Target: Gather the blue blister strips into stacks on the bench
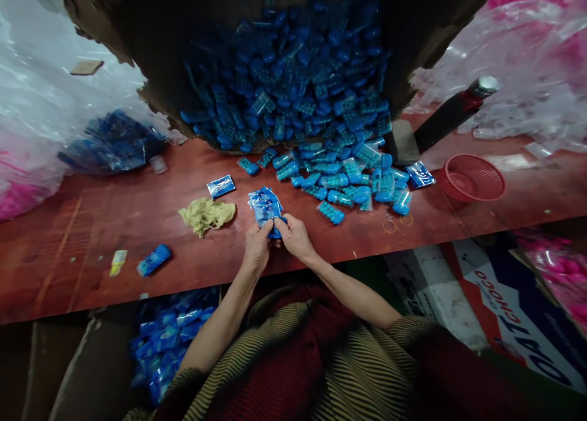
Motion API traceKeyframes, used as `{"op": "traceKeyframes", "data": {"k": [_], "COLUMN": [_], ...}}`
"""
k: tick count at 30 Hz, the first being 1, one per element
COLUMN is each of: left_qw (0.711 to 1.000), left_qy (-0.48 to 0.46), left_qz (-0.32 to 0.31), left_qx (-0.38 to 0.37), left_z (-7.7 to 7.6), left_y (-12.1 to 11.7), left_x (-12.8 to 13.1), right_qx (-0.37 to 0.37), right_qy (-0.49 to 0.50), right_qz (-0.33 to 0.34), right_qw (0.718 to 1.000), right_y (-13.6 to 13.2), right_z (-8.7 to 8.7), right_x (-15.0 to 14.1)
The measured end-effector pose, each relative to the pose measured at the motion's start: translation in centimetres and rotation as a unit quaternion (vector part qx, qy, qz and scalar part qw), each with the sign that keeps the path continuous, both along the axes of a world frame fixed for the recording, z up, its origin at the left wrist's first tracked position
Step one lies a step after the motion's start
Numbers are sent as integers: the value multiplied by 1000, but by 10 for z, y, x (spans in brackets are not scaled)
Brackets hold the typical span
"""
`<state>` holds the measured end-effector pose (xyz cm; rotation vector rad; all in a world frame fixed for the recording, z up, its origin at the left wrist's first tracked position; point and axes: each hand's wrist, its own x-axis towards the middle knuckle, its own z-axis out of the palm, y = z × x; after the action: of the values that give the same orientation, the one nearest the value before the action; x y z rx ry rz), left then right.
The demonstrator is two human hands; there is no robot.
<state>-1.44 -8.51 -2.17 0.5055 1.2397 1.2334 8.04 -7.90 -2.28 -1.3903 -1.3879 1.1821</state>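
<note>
My left hand (257, 244) and my right hand (296, 236) meet near the table's front edge, thumbs close together. Both are closed on a small blue packet (277, 228), whose contents I cannot make out. Just beyond my fingertips lies a fanned pile of blue printed packets (265, 202), partly covered by the hands. To its left are a single blue printed packet (221, 186) and a crumpled yellowish cloth (208, 215). Farther right, many blue cases with teal bumps (331, 212), some in clear wrap, spill over the red table (192, 262).
A torn cardboard box (151, 103) at the back holds more blue cases. Right of it are a dark bottle (452, 115) and a red basket (474, 178). A filled blue pouch (155, 259) lies front left. Below the table, blue packs (172, 332) fill a container.
</note>
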Motion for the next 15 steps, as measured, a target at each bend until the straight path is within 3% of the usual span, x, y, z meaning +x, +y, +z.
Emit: {"op": "traceKeyframes", "data": {"k": [3,9,15], "left_qw": [999,995,995], "left_qy": [42,-33,-61], "left_qz": [21,-93,-69], "left_qx": [12,-21,-39], "left_z": [-2,7,6], "left_y": [0,0,-5], "left_x": [0,-12,-12], "right_qx": [13,-53,-44], "right_qy": [6,70,30], "right_qz": [-3,57,40], "right_qw": [1000,994,998], "right_y": [1,7,4], "right_z": [-3,-9,-2], "right_x": [2,12,16]}}
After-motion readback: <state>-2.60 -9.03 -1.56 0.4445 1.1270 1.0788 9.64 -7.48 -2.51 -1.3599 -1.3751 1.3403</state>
